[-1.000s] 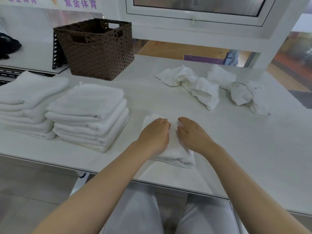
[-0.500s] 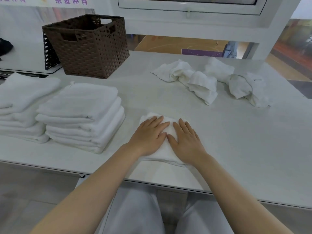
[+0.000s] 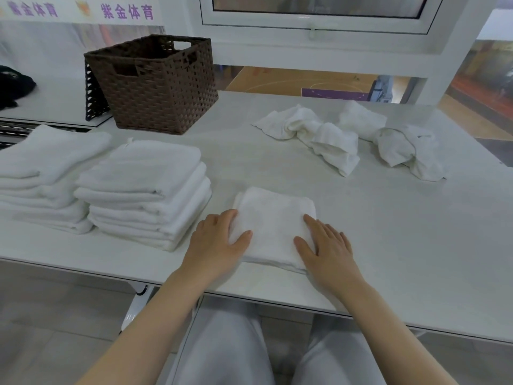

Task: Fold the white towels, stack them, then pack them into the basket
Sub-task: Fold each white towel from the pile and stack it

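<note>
While the left hand (image 3: 219, 240) and right hand (image 3: 327, 245) are lying flat, gripping nothing, the folded towel (image 3: 273, 223) is looking soft and floppy; I'd be scooping beneath both side edges.

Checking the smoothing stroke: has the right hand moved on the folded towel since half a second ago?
Yes. The right hand slid rightward from the middle of the folded towel to its right edge.
</note>
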`<action>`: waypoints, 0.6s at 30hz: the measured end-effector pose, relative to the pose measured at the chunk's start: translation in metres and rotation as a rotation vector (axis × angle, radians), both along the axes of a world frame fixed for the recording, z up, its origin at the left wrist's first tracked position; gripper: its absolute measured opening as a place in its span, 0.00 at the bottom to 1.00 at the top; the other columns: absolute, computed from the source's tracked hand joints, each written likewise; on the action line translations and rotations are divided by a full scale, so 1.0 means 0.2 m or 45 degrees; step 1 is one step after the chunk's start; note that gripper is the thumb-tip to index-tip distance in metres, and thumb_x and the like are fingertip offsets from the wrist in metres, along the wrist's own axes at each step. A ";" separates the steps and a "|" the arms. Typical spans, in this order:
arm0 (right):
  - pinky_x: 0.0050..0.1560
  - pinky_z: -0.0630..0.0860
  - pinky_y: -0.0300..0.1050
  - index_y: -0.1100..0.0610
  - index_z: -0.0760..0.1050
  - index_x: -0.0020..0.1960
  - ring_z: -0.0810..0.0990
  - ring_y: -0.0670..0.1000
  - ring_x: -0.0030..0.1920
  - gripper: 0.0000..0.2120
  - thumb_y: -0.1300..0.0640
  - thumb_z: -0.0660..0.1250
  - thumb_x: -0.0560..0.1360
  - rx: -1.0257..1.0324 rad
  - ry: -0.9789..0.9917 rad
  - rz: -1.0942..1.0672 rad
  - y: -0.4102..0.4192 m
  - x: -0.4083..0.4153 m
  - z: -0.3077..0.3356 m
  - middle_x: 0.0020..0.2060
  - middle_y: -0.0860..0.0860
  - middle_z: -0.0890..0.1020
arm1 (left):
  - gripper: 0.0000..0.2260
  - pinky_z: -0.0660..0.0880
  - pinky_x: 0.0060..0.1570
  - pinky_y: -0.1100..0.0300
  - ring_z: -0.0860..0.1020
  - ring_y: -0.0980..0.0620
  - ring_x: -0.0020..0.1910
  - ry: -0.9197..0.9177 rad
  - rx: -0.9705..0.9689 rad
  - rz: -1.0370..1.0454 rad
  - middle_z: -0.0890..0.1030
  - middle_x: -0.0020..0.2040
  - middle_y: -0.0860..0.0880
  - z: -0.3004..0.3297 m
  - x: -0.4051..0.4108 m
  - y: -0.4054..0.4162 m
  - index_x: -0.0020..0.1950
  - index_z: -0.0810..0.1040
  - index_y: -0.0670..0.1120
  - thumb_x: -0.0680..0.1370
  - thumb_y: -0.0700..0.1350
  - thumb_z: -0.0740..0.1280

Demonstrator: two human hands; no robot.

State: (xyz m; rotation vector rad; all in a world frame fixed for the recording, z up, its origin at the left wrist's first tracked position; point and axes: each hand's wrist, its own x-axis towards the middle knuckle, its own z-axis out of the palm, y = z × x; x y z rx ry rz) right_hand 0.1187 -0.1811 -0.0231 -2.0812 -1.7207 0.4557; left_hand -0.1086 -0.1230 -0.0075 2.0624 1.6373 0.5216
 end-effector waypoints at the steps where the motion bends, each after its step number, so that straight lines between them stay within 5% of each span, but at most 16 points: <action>1: 0.78 0.46 0.51 0.44 0.54 0.79 0.57 0.51 0.77 0.27 0.41 0.54 0.81 0.008 0.007 0.007 0.00 0.00 0.00 0.77 0.47 0.63 | 0.26 0.67 0.64 0.52 0.69 0.48 0.64 0.053 -0.010 -0.002 0.71 0.64 0.50 0.01 0.00 -0.01 0.74 0.62 0.56 0.78 0.63 0.60; 11: 0.76 0.48 0.52 0.46 0.51 0.80 0.57 0.54 0.76 0.26 0.43 0.49 0.83 -0.016 -0.109 0.069 0.00 -0.09 0.02 0.76 0.50 0.62 | 0.26 0.71 0.49 0.55 0.74 0.47 0.53 0.121 -0.104 -0.028 0.69 0.59 0.49 0.06 0.03 -0.02 0.76 0.57 0.56 0.79 0.55 0.59; 15: 0.76 0.47 0.53 0.47 0.49 0.80 0.56 0.55 0.76 0.28 0.40 0.46 0.82 -0.039 -0.167 0.114 0.04 -0.19 0.02 0.77 0.52 0.60 | 0.24 0.68 0.61 0.54 0.68 0.46 0.65 0.247 0.011 0.032 0.69 0.67 0.47 0.05 -0.05 0.01 0.76 0.61 0.53 0.79 0.50 0.59; 18: 0.76 0.48 0.55 0.48 0.48 0.79 0.56 0.56 0.76 0.37 0.35 0.34 0.73 -0.030 -0.195 0.132 0.07 -0.27 0.00 0.77 0.55 0.59 | 0.23 0.60 0.69 0.54 0.57 0.48 0.73 0.275 0.047 0.019 0.61 0.75 0.48 0.03 -0.10 0.02 0.76 0.62 0.50 0.80 0.47 0.58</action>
